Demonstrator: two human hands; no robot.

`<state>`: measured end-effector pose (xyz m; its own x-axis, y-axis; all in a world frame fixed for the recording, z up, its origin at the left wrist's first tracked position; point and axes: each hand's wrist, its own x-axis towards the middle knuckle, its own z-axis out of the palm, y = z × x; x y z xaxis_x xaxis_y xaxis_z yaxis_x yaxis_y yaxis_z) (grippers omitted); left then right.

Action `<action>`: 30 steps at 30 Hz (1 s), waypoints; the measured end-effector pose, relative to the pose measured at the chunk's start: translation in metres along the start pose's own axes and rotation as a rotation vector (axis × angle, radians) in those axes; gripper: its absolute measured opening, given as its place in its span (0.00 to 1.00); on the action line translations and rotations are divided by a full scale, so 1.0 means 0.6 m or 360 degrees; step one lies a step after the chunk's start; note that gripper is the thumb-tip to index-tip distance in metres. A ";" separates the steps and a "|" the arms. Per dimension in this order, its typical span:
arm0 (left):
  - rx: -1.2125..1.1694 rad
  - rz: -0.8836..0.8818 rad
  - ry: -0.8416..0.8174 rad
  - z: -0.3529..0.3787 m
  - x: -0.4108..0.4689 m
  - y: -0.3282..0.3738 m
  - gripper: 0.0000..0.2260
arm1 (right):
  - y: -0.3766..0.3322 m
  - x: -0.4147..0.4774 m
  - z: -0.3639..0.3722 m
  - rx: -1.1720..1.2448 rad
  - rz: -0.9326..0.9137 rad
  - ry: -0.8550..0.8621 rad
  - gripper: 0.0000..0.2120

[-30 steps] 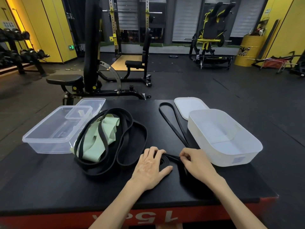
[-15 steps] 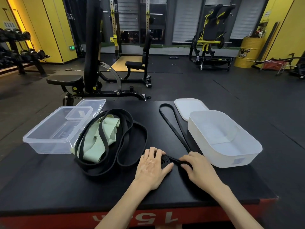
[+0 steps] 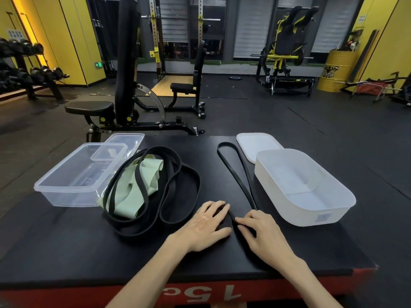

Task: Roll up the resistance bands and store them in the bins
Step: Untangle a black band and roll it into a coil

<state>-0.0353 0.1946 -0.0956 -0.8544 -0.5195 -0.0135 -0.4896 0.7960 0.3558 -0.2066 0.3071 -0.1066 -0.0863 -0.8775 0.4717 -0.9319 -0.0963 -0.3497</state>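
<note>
A narrow black resistance band lies stretched across the black platform, its near end wound into a small coil under my hands. My left hand lies flat over the coil, fingers fairly straight. My right hand presses the band's strand beside the coil with its fingertips. A heap of wider black bands and a pale green band sits to the left. An empty white bin stands on the right, and a clear bin on the left.
The white lid lies behind the white bin, a clear lid behind the clear bin. The platform's red front edge is close to me. Weight benches, a dumbbell rack and a yellow barrel stand on the gym floor beyond.
The coil has been turned a little further. My right hand has slid toward me along the strand, and the far loop of the band has drawn slightly closer.
</note>
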 end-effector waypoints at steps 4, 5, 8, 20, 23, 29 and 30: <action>0.0176 -0.0043 0.0209 0.014 0.001 0.008 0.27 | 0.010 -0.008 -0.007 -0.0025 -0.0018 -0.0111 0.13; 0.0229 -0.0073 0.0256 0.018 0.001 0.011 0.27 | 0.011 -0.008 -0.007 -0.0046 -0.0020 -0.0118 0.13; 0.0256 -0.0207 0.0270 0.026 0.008 0.024 0.26 | 0.012 -0.004 -0.005 -0.0101 -0.0005 -0.0062 0.13; -0.0058 -0.0412 0.0174 0.021 0.009 0.044 0.27 | -0.003 0.004 0.013 -0.0010 0.0044 0.0094 0.09; -0.0113 -0.0260 -0.0132 -0.002 0.004 0.028 0.27 | 0.002 0.001 0.010 0.0010 0.0041 0.0080 0.10; 0.0112 -0.0081 0.0001 -0.010 -0.002 0.004 0.27 | 0.012 0.001 0.001 -0.0167 -0.0057 -0.0038 0.15; 0.0111 -0.0078 0.0073 -0.007 -0.004 0.004 0.27 | 0.011 0.001 0.002 -0.0222 -0.0075 -0.0035 0.16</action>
<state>-0.0334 0.1964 -0.0910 -0.8210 -0.5708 0.0140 -0.5429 0.7881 0.2900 -0.2123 0.3052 -0.1096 -0.0351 -0.8838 0.4665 -0.9748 -0.0726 -0.2109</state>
